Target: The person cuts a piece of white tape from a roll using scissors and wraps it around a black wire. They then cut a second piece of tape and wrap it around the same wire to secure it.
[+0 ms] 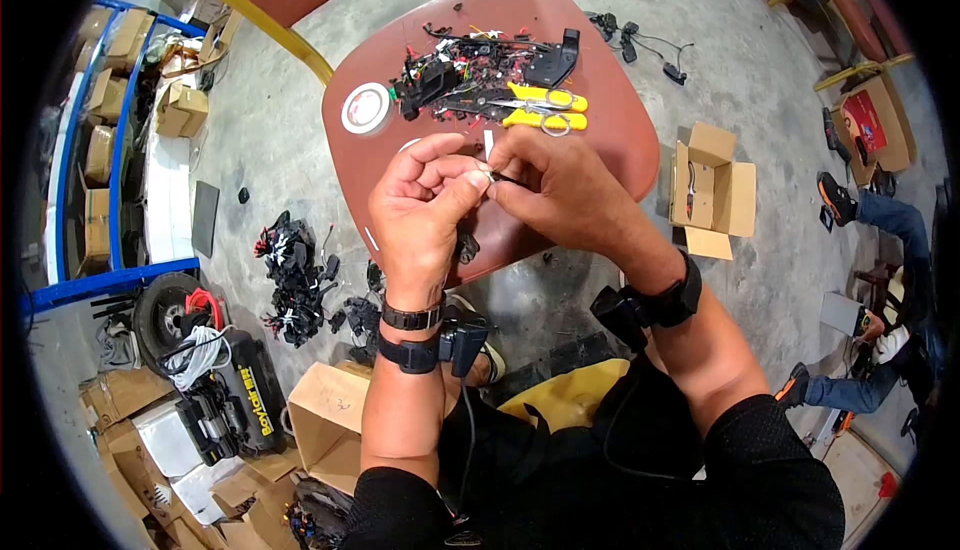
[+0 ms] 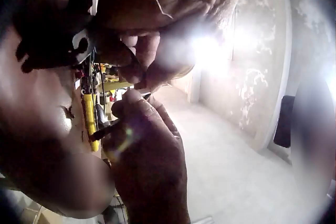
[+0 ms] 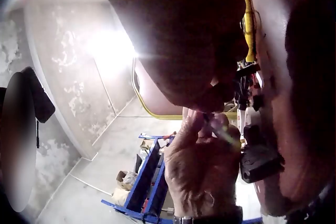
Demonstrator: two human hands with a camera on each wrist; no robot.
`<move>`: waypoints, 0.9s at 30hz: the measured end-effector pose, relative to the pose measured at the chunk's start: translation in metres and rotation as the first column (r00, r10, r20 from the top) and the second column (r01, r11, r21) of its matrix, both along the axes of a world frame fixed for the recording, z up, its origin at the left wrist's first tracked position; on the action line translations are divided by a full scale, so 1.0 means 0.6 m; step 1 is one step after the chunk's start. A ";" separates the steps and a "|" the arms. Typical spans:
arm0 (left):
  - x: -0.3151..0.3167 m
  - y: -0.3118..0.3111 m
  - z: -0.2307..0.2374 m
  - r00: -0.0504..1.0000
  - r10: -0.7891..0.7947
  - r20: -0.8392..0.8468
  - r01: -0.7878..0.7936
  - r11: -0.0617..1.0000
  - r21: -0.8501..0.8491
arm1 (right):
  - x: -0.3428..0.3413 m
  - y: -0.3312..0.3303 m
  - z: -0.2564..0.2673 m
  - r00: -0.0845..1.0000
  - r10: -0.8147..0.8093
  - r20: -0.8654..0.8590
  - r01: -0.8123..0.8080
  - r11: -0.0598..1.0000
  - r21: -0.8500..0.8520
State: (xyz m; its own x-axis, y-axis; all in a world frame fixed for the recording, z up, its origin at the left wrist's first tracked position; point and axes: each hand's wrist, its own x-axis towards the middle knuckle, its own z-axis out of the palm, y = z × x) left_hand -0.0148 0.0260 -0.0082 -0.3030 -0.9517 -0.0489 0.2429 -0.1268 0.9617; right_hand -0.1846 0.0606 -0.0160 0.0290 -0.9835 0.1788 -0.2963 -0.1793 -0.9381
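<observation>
Above the near part of a red-brown seat (image 1: 610, 140), both hands meet at the fingertips around a small pale piece with a dark part (image 1: 493, 177), too small to identify. The left hand (image 1: 425, 195) pinches it between thumb and index finger, its other fingers curled. From the right, the right hand (image 1: 565, 190) pinches the dark part. In the left wrist view the right hand (image 2: 149, 150) faces the left hand's fingers. The right wrist view has the left hand (image 3: 202, 166) below the dark right hand (image 3: 184, 40).
On the seat lie yellow-handled scissors (image 1: 545, 121), a heap of black connectors and wires (image 1: 470, 65) and a white tape roll (image 1: 366, 108). More connectors (image 1: 295, 285) are on the floor at left; an open carton (image 1: 713, 190) stands at right. Another person's legs (image 1: 880, 225) show far right.
</observation>
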 end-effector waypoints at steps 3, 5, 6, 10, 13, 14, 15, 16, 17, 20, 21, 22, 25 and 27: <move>0.003 -0.001 -0.002 1.000 -0.007 -0.014 0.007 1.000 0.003 | 0.000 -0.001 0.001 0.999 -0.017 -0.037 0.017 1.000 -0.006; 0.004 -0.001 -0.001 1.000 -0.012 -0.014 0.012 1.000 0.002 | 0.000 -0.002 -0.001 0.999 -0.021 -0.046 0.020 0.999 -0.035; 0.005 -0.001 0.000 1.000 -0.015 -0.009 0.015 1.000 0.000 | 0.000 -0.003 -0.003 0.998 -0.023 -0.050 0.021 0.999 -0.049; 0.006 0.002 0.003 1.000 -0.018 -0.012 0.017 1.000 -0.009 | -0.001 -0.003 -0.005 0.999 -0.014 -0.049 0.011 0.998 -0.055; 0.006 0.002 -0.001 0.998 -0.045 -0.036 0.043 0.997 -0.063 | -0.001 -0.003 -0.003 0.998 -0.001 -0.058 -0.001 0.999 -0.036; 0.006 0.003 -0.001 0.998 -0.050 -0.029 0.047 0.996 -0.073 | -0.002 -0.003 -0.001 0.998 0.008 -0.056 -0.008 1.000 -0.014; 0.007 0.004 -0.002 0.998 -0.054 -0.022 0.052 0.995 -0.083 | -0.002 -0.002 -0.001 0.998 0.016 -0.054 -0.016 1.000 0.008; 0.007 0.005 -0.002 0.998 -0.059 -0.015 0.057 0.994 -0.094 | -0.004 -0.003 -0.003 0.998 0.058 0.014 -0.058 0.998 0.025; 0.006 0.007 -0.002 0.999 -0.051 0.006 0.052 0.993 -0.108 | -0.006 -0.005 -0.009 0.992 0.098 0.082 -0.102 0.994 0.040; 0.007 0.013 0.001 0.998 -0.036 0.055 0.044 0.987 -0.152 | -0.014 -0.011 -0.030 0.922 0.207 0.328 -0.239 0.969 0.058; 0.008 0.015 0.000 0.997 -0.036 0.061 0.046 0.985 -0.168 | -0.015 -0.013 -0.026 0.879 0.238 0.412 -0.285 0.957 0.055; 0.008 0.017 0.000 0.997 -0.036 0.067 0.048 0.982 -0.184 | -0.017 -0.012 -0.019 0.859 0.214 0.465 -0.298 0.948 0.113; 0.010 0.022 -0.003 0.995 -0.005 0.099 0.028 0.974 -0.227 | -0.028 -0.011 0.012 0.808 0.139 0.573 -0.347 0.898 0.271; 0.009 0.026 -0.003 0.995 0.000 0.105 0.026 0.970 -0.243 | -0.033 -0.012 0.020 0.796 0.104 0.596 -0.379 0.853 0.358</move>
